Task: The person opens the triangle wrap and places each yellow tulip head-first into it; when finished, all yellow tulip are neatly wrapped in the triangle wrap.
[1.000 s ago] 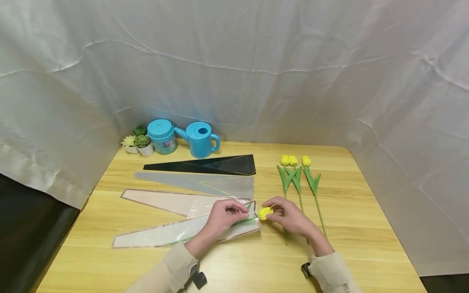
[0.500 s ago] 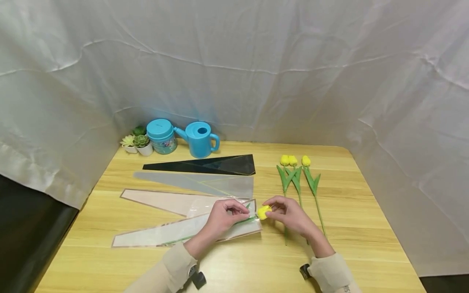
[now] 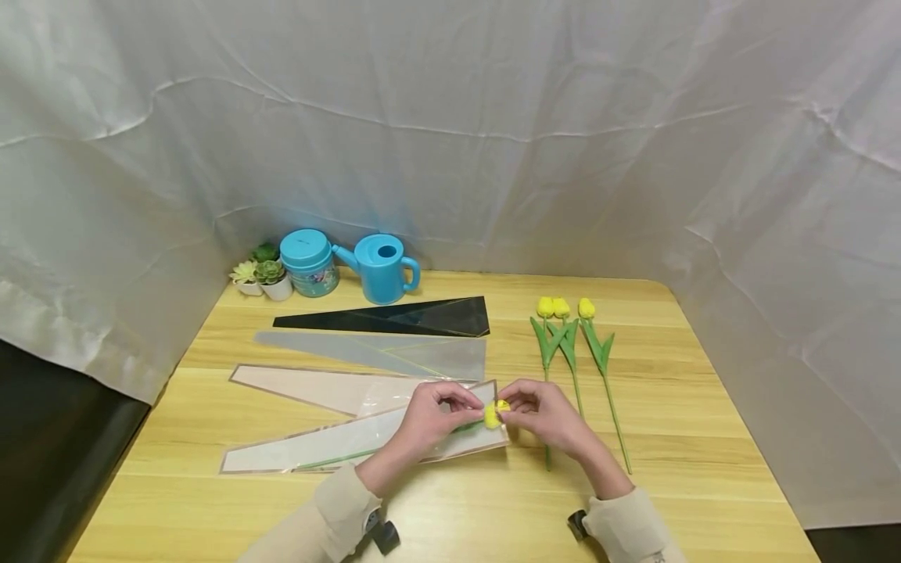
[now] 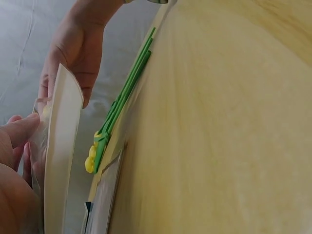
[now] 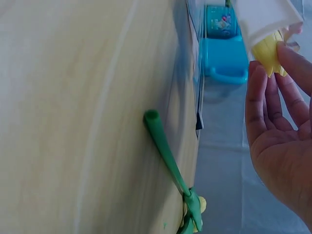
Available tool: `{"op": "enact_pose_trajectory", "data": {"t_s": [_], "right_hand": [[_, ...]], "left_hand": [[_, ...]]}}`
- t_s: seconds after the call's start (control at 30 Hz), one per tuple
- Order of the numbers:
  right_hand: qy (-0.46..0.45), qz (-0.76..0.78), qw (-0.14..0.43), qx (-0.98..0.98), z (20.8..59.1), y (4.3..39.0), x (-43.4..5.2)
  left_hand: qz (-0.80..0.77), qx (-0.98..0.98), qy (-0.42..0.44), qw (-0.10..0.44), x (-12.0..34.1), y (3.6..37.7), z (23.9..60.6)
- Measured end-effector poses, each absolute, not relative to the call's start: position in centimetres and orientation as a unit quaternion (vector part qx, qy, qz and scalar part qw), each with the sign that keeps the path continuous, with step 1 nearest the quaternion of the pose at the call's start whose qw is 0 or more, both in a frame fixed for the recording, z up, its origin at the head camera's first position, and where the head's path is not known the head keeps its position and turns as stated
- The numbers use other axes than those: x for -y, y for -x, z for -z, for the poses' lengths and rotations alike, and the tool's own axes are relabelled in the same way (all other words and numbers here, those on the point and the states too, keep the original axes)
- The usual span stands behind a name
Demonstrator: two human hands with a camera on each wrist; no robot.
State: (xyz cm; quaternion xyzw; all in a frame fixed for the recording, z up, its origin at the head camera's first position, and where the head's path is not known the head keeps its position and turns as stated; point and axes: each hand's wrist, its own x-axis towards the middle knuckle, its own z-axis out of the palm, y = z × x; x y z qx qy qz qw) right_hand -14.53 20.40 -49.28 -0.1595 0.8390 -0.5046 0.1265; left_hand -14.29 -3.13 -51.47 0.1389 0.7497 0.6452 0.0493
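Note:
A yellow tulip [image 3: 492, 416] lies mostly inside a white flower sleeve [image 3: 260, 461] with a clear front and brown border. Its green stem shows through the film, running toward the narrow end. My left hand [image 3: 431, 418] pinches the sleeve near its wide mouth, fingertips beside the bloom. At the mouth, my right hand [image 3: 547, 416] holds the bloom between thumb and fingers. In the right wrist view the petal tips of the tulip [image 5: 268, 54] stick out past the sleeve's edge. From the left wrist view, the sleeve [image 4: 63, 141] stands tilted up, hiding part of the right hand.
Behind lie a pinkish sleeve [image 3: 303, 379], a grey sleeve [image 3: 450, 356] and a black sleeve [image 3: 422, 317]. Several yellow tulips [image 3: 586, 308] lie to the right. A blue watering can [image 3: 383, 274], a blue-lidded jar [image 3: 310, 262] and potted succulents [image 3: 271, 274] stand at the back left.
The tulip bloom has moved left into the sleeve's mouth, with the right hand following it. The sleeve's mouth has shifted slightly right around the bloom; the left hand keeps its hold.

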Motion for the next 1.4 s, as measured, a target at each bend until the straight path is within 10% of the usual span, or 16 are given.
{"op": "enact_pose_trajectory", "data": {"t_s": [0.7,1.4], "right_hand": [[0.148,0.532,0.102,-0.827,49.0,14.4,-20.3],[0.154,0.557,0.098,-0.81,49.3,14.4,-20.8]], "left_hand": [[-0.493,-0.847,-0.198,-0.025,8.3,13.2,50.3],[-0.519,-0.834,-0.188,0.027,9.9,12.9,51.9]]}}
